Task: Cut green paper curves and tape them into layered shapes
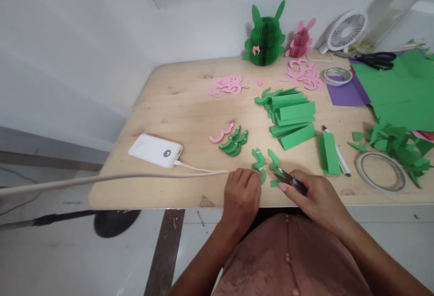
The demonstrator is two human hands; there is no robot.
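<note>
At the table's front edge my left hand (pixel 241 194) is closed, its fingertips on the lower end of a wavy green paper cutout (pixel 259 156) with small white marks. My right hand (pixel 317 194) grips a pair of dark-handled scissors (pixel 292 181), blades pointing left and slightly apart. Just beyond the blades lies another wavy green paper strip (pixel 273 156). Farther up, a small stack of scalloped green cutouts (pixel 233 141) rests beside a wavy pink cutout (pixel 222 133). Folded green paper strips (pixel 294 112) are piled to the right of these.
A white power bank (pixel 156 150) with a cable sits left. Behind stand a green paper rabbit (pixel 266 40), a pink one (pixel 301 40) and a small fan (pixel 347 31). Right are a marker (pixel 342 160), tape roll (pixel 381 171), green scraps (pixel 403 146) and black scissors (pixel 376 59).
</note>
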